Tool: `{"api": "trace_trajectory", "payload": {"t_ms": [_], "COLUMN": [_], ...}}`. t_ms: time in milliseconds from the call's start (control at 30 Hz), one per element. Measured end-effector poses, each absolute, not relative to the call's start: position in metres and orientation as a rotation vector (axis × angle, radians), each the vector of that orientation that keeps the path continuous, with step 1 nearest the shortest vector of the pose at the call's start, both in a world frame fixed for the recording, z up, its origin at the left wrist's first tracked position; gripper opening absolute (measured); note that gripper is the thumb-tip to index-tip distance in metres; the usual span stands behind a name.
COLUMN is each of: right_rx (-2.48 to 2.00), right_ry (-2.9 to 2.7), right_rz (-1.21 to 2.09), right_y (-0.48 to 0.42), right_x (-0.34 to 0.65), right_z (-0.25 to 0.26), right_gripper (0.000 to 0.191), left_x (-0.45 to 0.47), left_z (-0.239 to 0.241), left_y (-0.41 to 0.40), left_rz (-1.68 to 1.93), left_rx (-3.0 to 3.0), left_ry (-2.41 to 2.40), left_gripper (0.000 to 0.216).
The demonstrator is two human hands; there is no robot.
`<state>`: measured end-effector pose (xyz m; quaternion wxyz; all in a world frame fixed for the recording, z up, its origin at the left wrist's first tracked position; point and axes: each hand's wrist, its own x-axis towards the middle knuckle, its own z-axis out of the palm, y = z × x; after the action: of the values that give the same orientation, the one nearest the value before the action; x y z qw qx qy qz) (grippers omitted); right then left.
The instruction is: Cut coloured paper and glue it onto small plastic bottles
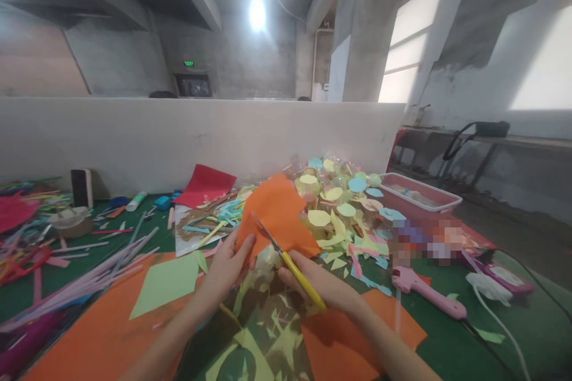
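Note:
My left hand (pixel 227 265) pinches the lower left edge of an orange paper sheet (pixel 281 211) and holds it up over the table. My right hand (pixel 319 286) is closed round yellow-handled scissors (pixel 290 265). Their blades point up and left and lie across the orange sheet near its lower edge. Under both hands lie paper scraps in yellow, green and orange on a green table (pixel 527 321).
A pink glue gun (pixel 426 294) with a cable lies right of my hands. A pink tray (pixel 417 196) stands behind a heap of coloured paper circles (pixel 342 196). Straws (pixel 96 277), a red sheet (pixel 205 186) and a light green sheet (pixel 166 283) lie to the left. A white partition (pixel 179 137) runs behind.

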<state>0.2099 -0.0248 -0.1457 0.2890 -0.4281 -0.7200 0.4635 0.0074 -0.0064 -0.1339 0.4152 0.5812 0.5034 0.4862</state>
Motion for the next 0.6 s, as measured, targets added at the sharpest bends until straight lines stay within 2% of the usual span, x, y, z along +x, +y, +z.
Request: {"api": "trace_trajectory", "payload": {"t_ms": [200, 433, 600], "right_rx": [-1.047, -1.094, -0.99], "right_ry": [-1.865, -1.958, -1.912], "right_rz": [1.266, 1.252, 1.226], "right_y": [-0.021, -0.029, -0.022], "right_x": [0.201, 0.206, 0.203], "right_z": [-0.153, -0.14, -0.154], "right_gripper": [0.053, 0.044, 0.046], "left_x": [0.009, 0.017, 0.017], "left_z": [-0.137, -0.132, -0.136], "left_y": [-0.005, -0.015, -0.015], "left_rz": [1.189, 1.095, 1.072], "left_rx": [1.429, 1.399, 1.391], "left_ry": [1.255, 1.217, 1.202], "left_gripper": [0.04, 0.047, 0.047]}}
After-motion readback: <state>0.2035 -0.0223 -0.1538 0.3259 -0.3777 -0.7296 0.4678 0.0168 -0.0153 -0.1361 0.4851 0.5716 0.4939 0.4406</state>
